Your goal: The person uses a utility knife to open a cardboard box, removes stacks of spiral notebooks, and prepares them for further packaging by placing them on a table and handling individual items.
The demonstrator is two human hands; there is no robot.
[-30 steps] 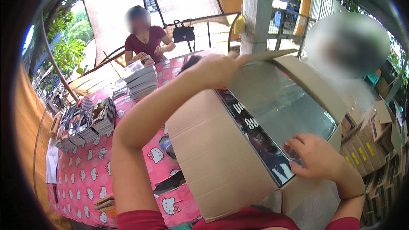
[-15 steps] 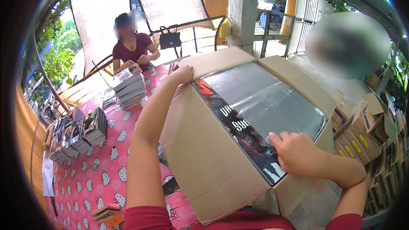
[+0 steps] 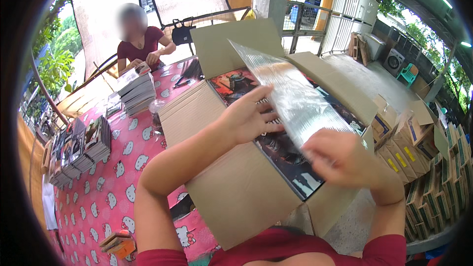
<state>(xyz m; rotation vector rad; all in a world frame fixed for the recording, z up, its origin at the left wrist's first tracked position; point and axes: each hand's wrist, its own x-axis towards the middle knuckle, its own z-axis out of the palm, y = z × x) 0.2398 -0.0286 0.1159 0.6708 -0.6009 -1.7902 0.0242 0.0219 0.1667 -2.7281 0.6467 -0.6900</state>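
Plastic sheet (image 3: 305, 101), clear and ribbed, tilts above the open cardboard box (image 3: 236, 192), slanting from near the far edge toward the near right corner. Right hand (image 3: 337, 160), blurred, pinches the sheet's near end; left hand (image 3: 249, 118), fingers spread, at its left edge, contact unclear. Dark glossy books (image 3: 286, 165) fill the box beneath. Book stacks (image 3: 81, 150) sit by the left edge of the pink-covered table (image 3: 113, 202).
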